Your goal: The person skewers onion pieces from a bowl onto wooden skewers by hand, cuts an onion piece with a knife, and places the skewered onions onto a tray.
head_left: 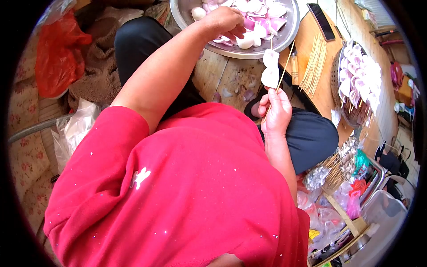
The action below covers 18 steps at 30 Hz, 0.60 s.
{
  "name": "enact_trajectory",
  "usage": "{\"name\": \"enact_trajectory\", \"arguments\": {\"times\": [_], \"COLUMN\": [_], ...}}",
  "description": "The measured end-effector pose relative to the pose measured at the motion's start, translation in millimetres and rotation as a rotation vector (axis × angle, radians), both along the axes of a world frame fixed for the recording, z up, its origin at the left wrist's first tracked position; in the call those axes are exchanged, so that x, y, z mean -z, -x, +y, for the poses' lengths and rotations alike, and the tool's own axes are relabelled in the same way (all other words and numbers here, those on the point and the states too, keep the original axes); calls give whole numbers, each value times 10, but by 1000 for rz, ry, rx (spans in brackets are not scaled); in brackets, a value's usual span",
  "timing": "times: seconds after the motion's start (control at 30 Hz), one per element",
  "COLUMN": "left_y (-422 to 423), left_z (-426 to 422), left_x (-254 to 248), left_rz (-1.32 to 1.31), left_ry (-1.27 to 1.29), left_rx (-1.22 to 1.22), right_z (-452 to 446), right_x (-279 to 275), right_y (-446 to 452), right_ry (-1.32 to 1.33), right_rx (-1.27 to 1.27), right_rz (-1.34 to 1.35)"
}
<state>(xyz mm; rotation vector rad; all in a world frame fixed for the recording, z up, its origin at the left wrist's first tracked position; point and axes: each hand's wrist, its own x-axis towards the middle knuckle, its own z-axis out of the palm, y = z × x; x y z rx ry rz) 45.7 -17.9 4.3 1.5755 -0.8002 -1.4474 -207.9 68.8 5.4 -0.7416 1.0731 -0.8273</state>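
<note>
A large metal bowl (178,13) at the top holds many white and purple onion pieces (255,33). Over its left part reaches my right hand (225,21), fingers bent down and apart above the pieces, with nothing visible between them. My left hand (276,107), right of centre, is closed around thin wooden skewers (283,71). Two white onion pieces (270,66) sit on one skewer just above my left thumb, below the bowl's rim. The other skewer shows bare beside them.
Loose skewers (314,64) and a phone (321,21) lie on a wooden board (307,29). Beyond them a basket (336,71) holds skewered onion pieces (358,78). Plastic bags (327,222) and a clear bin (383,222) are lower right, a red bag (60,55) upper left.
</note>
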Motion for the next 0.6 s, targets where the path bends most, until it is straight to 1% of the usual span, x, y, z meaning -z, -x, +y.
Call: {"name": "enact_trajectory", "arguments": {"times": [0.07,0.13,0.17,0.27,0.3,0.43,0.5,0.53,0.6], "left_y": [-19,0,8,13,9,22,29,23,-11], "left_z": [-14,-12,-2,-13,-25,-30,-48,-57,-77], "left_x": [-4,-3,32,78,83,125,121,67,-54], "left_rz": [41,27,19,-20,18,90,-23,-24,-285], "left_ry": [27,64,177,194,156,160,190,186,87], "left_rx": [1,-145,-169,-174,-211,-275,-268,-269,-349], "right_z": [8,18,21,35,38,39,44,47,51], "right_x": [-10,-22,-32,-38,-38,-34,-25,-24,-35], "right_y": [-2,-8,-10,-14,-13,-22,-18,-18,-20], "right_ry": [-2,10,8,15,24,22,34,30,36], "right_rx": [-5,-5,-16,-37,-46,-60,-70,-71,-67], "right_rz": [0,10,8,4,5,13,20,20,36]}}
